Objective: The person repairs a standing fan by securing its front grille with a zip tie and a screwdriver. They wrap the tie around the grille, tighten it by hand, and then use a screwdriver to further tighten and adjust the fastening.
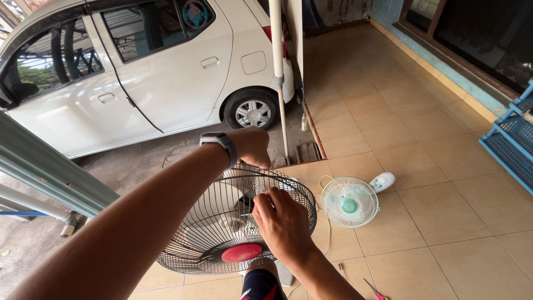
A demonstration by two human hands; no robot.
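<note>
A: Fan (236, 222), big one, black wire guard with a red centre cap (241, 253). Sits on the tiled floor (444, 222) right under the camera, at the edge where tiles meet the concrete.

B: Hands?

A: Left hand (251, 145) is on the far top rim of the guard, fingers curled down over the wire, closed on it. Watch (220, 142) on that wrist. Right hand (280, 219) is on the near side, fingers bent and tips pressed together on the wires near the upper middle. Can't tell if it pinches a clip or just wire.

B: Anything around it?

A: Small fan (350, 201), white guard, green hub, lying just to the right on the tiles, white base (383, 180) behind it. Red-handled scissors (375, 290) on the floor near the bottom edge. White car (139, 72) parked beyond, white pole (278, 78) between car and tiles. Blue rack (513, 139) far right.

B: Guard on or off?

A: On the fan, tilted face-up toward the camera. Blades show through the wires.
</note>
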